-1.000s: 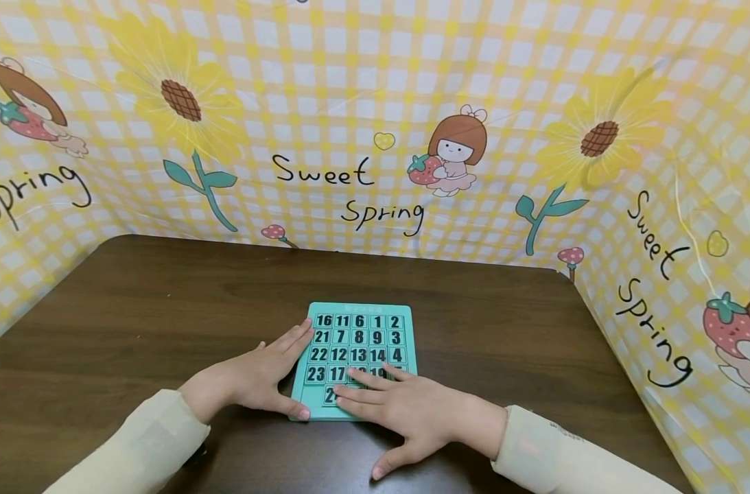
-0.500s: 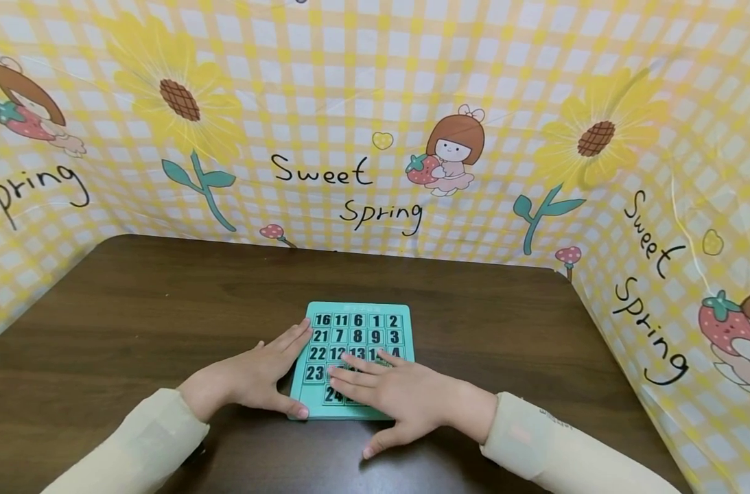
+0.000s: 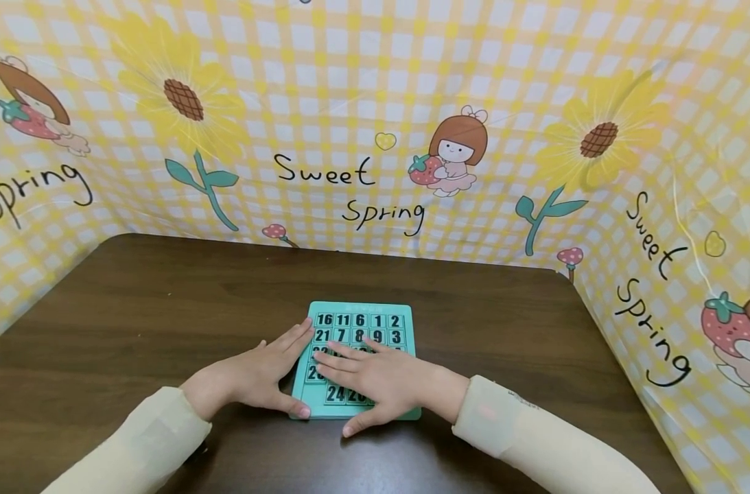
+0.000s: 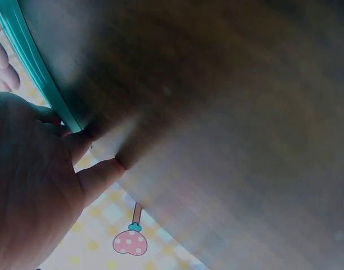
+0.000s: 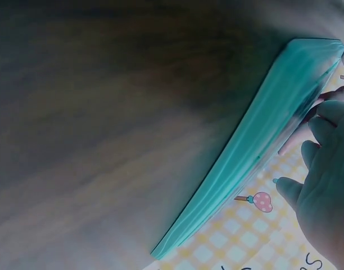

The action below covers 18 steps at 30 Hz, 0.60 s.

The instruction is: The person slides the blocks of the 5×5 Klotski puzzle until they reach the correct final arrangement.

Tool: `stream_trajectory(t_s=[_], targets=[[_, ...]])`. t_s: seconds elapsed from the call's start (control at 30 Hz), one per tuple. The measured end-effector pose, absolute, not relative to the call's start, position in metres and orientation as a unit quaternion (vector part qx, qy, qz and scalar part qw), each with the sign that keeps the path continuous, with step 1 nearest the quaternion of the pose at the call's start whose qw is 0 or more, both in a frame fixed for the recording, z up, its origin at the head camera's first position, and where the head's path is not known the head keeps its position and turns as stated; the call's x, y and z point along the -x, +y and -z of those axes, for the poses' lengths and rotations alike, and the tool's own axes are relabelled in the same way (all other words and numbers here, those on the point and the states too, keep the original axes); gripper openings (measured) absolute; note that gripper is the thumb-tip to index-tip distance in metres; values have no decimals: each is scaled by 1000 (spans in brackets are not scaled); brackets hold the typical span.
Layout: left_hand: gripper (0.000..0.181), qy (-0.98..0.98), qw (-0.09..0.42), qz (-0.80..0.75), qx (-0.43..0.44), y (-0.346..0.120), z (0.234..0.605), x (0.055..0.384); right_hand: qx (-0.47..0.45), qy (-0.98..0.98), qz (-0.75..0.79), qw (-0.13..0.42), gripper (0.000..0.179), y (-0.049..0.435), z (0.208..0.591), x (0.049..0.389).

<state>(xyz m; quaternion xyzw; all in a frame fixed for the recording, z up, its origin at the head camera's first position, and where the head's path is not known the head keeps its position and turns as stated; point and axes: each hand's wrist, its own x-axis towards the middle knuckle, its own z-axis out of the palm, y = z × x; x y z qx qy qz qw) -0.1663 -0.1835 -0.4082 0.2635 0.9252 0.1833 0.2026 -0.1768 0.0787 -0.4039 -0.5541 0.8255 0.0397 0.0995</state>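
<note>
We see a teal sliding number puzzle point(image 3: 359, 328) flat on the brown wooden table point(image 3: 165, 309). Our left hand point(image 3: 260, 372), spread wide, touches its left side. Our right hand point(image 3: 383, 381) is over its number tiles point(image 3: 377, 320), fingers spread too. A yellow checked cloth point(image 3: 325, 82) is behind.

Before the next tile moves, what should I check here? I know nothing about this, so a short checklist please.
1. Number puzzle flat on the wooden table: ok.
2. Left grip steadying the puzzle: looks ok, fingers and thumb at its left edge.
3. Vacant slot available: ok, bottom-left corner, beside tile 24.
4. Top-row tiles readable: ok, 16, 11, 6, 1, 2.
5. Third and fourth rows in clear sight: not ok, the right grip covers much of them.
6. Right grip pressing a tile: cannot tell; it may only hover.
</note>
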Motion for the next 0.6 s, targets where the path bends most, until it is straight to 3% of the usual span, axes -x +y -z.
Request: stream_trajectory(t_s=[0.6], targets=[[129, 925, 195, -182, -272, -184, 408, 166, 562, 819, -61, 97, 95, 74, 407, 166]])
